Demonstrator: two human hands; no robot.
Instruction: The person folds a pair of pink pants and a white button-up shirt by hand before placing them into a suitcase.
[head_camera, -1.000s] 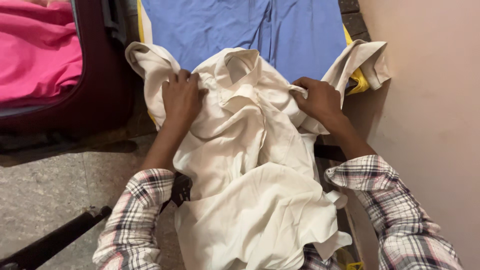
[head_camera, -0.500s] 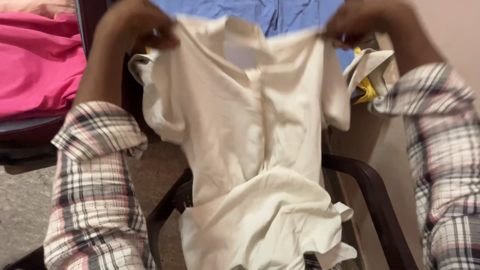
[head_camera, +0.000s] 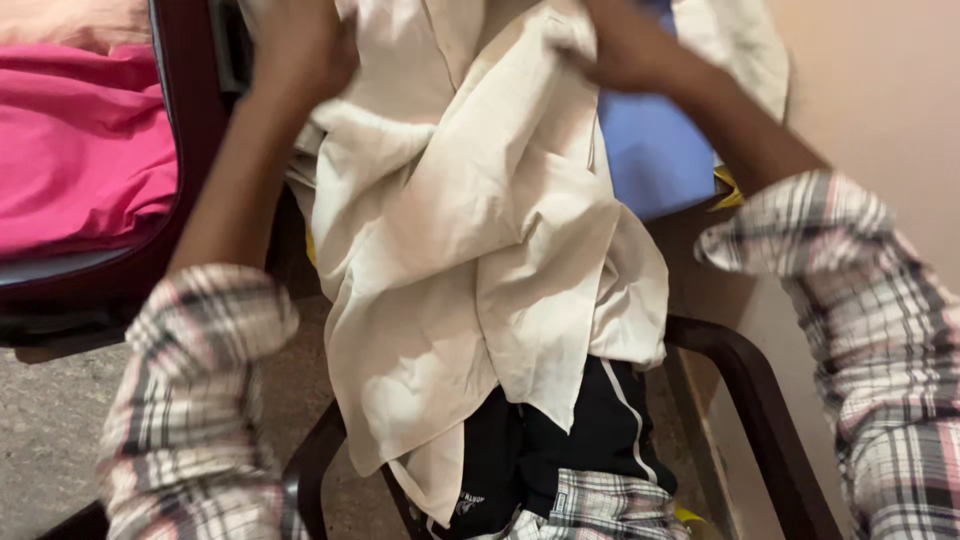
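Observation:
A cream short-sleeved shirt (head_camera: 470, 250) hangs lifted in front of me, folded over on itself and blurred by motion. My left hand (head_camera: 305, 45) grips its upper left part near the top edge of the view. My right hand (head_camera: 620, 50) holds the upper right part, with fabric bunched under the fingers. Both forearms come out of plaid sleeves (head_camera: 200, 390). Behind the shirt lies a blue cloth surface (head_camera: 650, 150). The shirt's lower end hangs over a dark garment (head_camera: 560, 450).
A dark chair armrest (head_camera: 750, 390) curves at the lower right, next to a beige wall (head_camera: 880, 110). Pink fabric (head_camera: 80, 150) lies on a dark-framed seat at the left. Grey stone floor (head_camera: 50, 440) shows at the lower left.
The shirt went from lying flat on the blue surface to being lifted by both hands. Since half a second ago it has been swung and folded over, uncovering the dark garment below.

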